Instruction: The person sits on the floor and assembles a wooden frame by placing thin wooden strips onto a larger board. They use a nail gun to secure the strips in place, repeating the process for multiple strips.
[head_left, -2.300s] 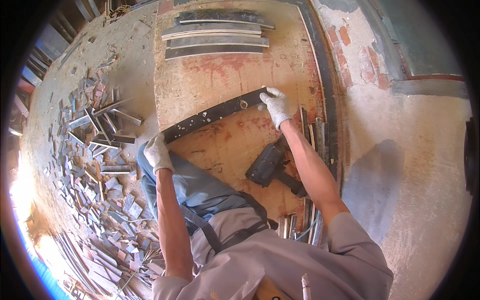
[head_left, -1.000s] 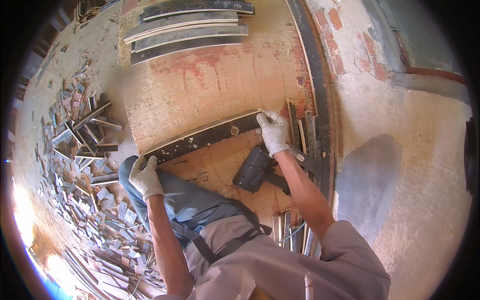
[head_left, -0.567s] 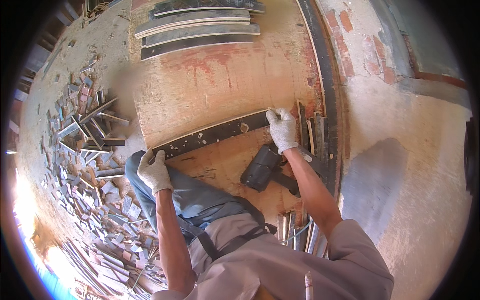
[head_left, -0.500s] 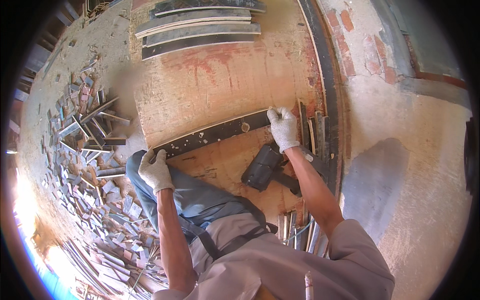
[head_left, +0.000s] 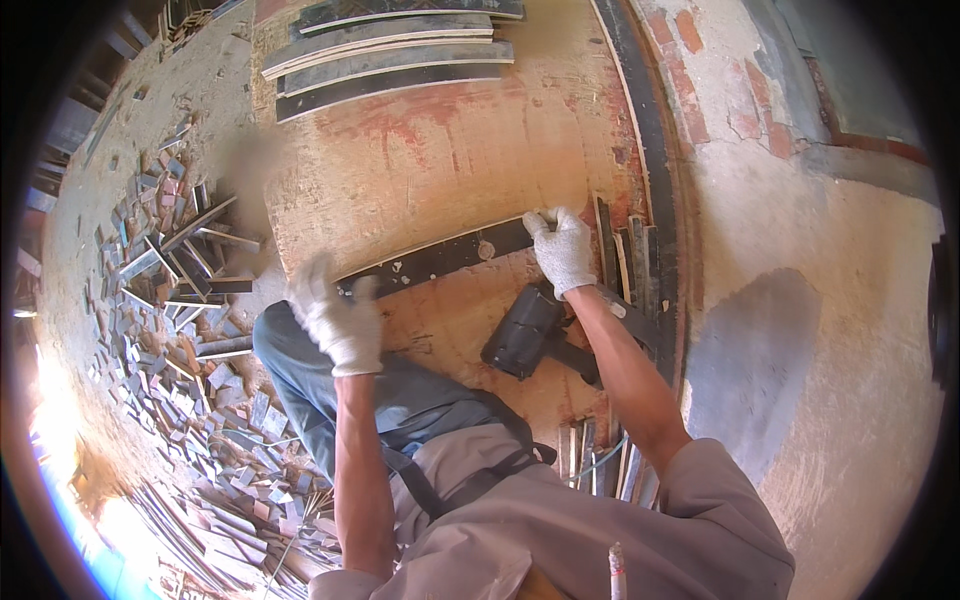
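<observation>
In the head view, your right hand [head_left: 562,247], in a pale knitted glove, pinches one end of the long black, white-speckled wooden strip [head_left: 440,260], seemingly to steady it. The strip spans the tan, red-stained wooden board [head_left: 450,175] between your hands. Your left hand [head_left: 342,318], gloved alike and blurred, has fingers and thumb spread at the opposite end; contact is unclear. The black pistol-shaped power tool [head_left: 525,333] lies near your right wrist, probably for easy reach.

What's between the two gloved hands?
A long, white-specked black strip: in the head view it runs from near the blurred left hand to the right hand.
</observation>
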